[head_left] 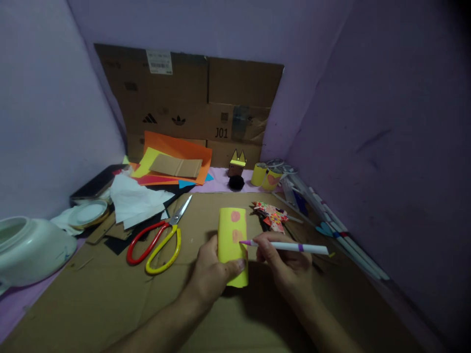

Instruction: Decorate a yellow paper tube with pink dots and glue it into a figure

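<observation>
A yellow paper tube [232,255] is gripped in my left hand [209,269], whose thumb presses on its lower front. Two patches of colour show on the tube, a pinkish-red one near the top and an orange one below. Between the fingers of my right hand [283,262] is a white felt-tip pen [312,248] with a purple tip and band. Its tip meets the tube's surface or hovers just over it at the lower patch; which one I cannot tell. Scissors [174,223] with one red and one yellow handle lie partly spread to the left.
Orange paper [176,144], a white tissue [136,198] and a white ceramic pot [40,250] are at the left. Several pens [349,245] lie along the right wall. Yellow rolls [259,174] and a small cardboard figure [237,166] stand behind, before a cardboard sheet [184,93].
</observation>
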Action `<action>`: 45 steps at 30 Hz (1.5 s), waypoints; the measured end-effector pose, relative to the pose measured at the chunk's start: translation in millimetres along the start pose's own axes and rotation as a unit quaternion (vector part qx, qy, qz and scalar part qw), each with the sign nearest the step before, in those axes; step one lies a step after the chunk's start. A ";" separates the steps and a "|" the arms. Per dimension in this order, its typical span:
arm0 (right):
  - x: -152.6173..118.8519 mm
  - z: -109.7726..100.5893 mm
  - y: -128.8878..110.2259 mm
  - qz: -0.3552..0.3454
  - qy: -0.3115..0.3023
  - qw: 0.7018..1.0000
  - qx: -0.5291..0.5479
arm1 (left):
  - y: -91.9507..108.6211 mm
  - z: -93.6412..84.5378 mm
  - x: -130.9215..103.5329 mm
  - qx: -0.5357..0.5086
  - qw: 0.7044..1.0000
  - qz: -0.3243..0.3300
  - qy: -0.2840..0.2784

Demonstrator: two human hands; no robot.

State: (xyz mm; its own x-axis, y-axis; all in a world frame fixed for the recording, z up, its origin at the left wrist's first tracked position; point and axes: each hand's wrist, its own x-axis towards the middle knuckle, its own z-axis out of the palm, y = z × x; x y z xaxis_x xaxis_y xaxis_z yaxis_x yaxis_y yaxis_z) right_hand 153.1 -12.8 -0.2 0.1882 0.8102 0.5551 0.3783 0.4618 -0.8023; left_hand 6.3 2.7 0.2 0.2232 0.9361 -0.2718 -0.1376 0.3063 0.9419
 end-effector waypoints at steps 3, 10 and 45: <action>-0.1 1.6 -2.2 0.006 -0.012 1.000 0.012 | 0.1 0.4 -0.2 -0.006 1.000 -0.003 -0.002; 1.4 1.8 -4.3 0.011 -0.006 1.000 0.012 | 2.5 0.8 -2.2 0.004 1.000 0.000 -0.001; 1.1 -2.8 -1.0 0.036 0.023 0.999 -0.014 | -0.3 -0.5 -0.7 0.021 1.000 0.008 0.005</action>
State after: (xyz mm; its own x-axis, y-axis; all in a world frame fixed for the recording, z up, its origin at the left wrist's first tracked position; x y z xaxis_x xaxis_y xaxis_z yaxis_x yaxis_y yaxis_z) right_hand 155.6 -13.4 1.8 0.2577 0.8232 0.5059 0.3871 0.3918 -0.8347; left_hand 5.7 2.0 0.1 0.2109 0.9427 -0.2586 -0.1009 0.2842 0.9535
